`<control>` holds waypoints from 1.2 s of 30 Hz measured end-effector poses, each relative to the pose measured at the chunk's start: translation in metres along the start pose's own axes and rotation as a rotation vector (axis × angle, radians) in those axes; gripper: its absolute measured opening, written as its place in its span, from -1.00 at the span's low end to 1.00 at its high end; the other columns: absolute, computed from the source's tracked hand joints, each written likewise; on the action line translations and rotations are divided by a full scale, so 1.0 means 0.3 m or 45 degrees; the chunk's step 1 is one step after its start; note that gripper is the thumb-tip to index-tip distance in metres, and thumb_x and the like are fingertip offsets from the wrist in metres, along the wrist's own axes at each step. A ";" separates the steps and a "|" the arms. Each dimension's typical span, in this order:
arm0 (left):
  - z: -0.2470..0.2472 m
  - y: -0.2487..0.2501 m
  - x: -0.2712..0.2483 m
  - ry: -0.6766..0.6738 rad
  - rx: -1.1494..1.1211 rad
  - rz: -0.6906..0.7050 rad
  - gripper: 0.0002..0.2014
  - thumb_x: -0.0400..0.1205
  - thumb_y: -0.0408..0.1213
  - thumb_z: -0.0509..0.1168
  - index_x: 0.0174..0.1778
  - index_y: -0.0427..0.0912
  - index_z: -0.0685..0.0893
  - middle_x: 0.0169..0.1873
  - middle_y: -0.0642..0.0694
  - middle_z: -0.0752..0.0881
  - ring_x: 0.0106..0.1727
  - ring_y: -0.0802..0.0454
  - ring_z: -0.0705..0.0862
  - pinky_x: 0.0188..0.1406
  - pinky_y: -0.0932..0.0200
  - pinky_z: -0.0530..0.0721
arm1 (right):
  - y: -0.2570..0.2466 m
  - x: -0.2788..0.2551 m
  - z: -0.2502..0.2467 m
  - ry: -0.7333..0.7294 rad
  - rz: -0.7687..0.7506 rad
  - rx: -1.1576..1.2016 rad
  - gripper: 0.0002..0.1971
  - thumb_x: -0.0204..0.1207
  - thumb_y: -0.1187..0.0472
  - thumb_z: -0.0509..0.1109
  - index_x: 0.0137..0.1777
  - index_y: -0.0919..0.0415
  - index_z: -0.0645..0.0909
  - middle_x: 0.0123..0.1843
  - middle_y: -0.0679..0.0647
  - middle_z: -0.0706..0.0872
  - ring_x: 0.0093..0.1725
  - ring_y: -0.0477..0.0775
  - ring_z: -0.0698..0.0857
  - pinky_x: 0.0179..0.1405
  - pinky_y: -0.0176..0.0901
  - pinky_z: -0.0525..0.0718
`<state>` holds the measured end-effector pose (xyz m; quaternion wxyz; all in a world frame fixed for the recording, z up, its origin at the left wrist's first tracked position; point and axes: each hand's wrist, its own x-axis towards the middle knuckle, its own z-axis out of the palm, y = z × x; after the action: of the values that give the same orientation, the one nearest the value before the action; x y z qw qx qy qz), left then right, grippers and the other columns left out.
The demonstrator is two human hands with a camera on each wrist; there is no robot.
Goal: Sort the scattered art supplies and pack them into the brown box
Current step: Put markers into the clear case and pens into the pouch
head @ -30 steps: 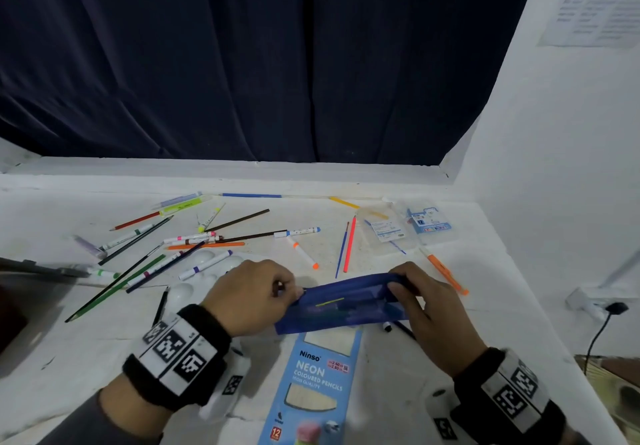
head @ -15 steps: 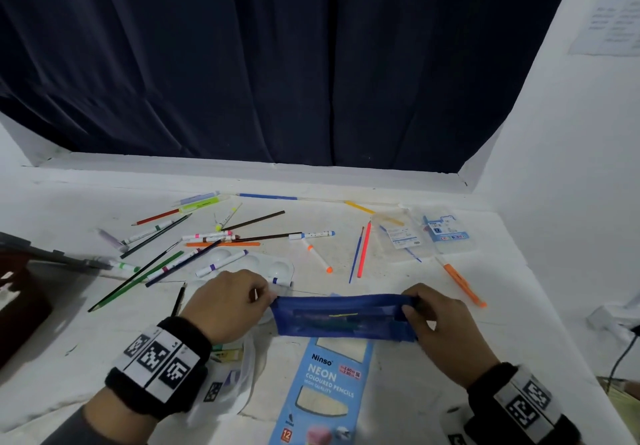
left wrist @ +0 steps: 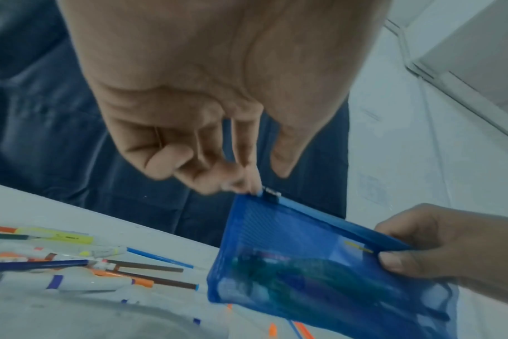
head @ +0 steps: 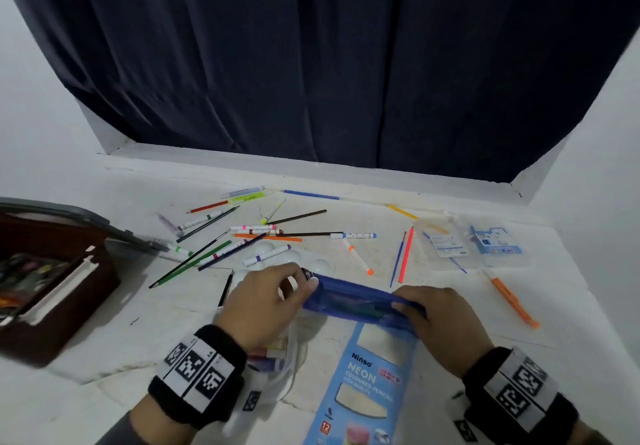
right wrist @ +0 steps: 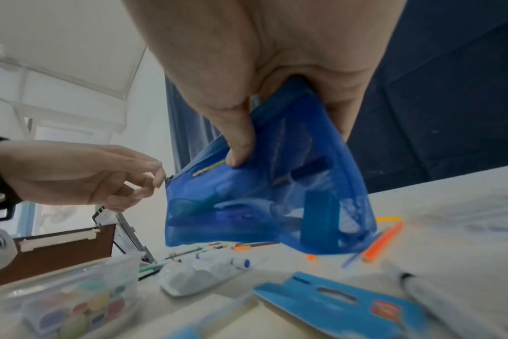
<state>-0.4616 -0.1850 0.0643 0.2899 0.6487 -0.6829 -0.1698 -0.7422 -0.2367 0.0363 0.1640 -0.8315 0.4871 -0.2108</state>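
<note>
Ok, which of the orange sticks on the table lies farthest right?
The orange pen, alone beyond the clear packets, slanting toward the table's right edge; the other orange ones lie left of it.

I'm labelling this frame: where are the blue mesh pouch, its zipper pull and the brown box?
blue mesh pouch [left wrist: 319, 263], left wrist view, mesh side.
zipper pull [left wrist: 271, 195], left wrist view, dark slider.
brown box [head: 65, 309], head view, front wall.
</note>
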 end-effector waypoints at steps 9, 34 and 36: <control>-0.249 -0.128 -0.138 0.654 -0.599 -0.088 -0.76 0.69 -0.05 0.36 -0.17 -0.14 0.65 -0.40 0.08 0.62 -0.38 0.05 0.49 -0.32 0.07 0.47 | -0.271 0.226 0.033 0.194 -0.425 0.179 -0.74 0.51 0.25 0.28 0.04 0.02 0.78 -0.06 -0.20 0.78 -0.05 -0.14 0.71 -0.02 -0.24 0.60; -0.707 -0.747 -0.344 0.464 -0.229 -0.267 -0.93 0.71 -0.24 0.35 -0.09 -0.05 0.69 -0.26 0.05 0.70 -0.22 0.09 0.69 -0.21 0.29 0.57 | -1.040 0.779 0.659 -0.856 -0.943 0.015 -0.83 0.65 0.12 0.33 0.06 0.10 0.75 -0.06 0.02 0.81 -0.07 -0.03 0.68 -0.06 -0.16 0.53; -0.710 -0.750 -0.345 0.431 -0.234 -0.252 -0.94 0.71 -0.23 0.35 -0.08 -0.04 0.69 -0.24 0.03 0.70 -0.18 0.05 0.69 -0.18 0.27 0.59 | -1.067 0.792 0.700 -0.903 -0.945 -0.024 -0.84 0.67 0.09 0.34 0.03 0.09 0.73 -0.08 0.03 0.80 -0.08 -0.02 0.67 -0.07 -0.17 0.51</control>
<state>-0.1540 -0.0750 0.0742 0.4403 0.7026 -0.5392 -0.1474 -0.2943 -0.2804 0.0545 0.2256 -0.9703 0.0753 0.0446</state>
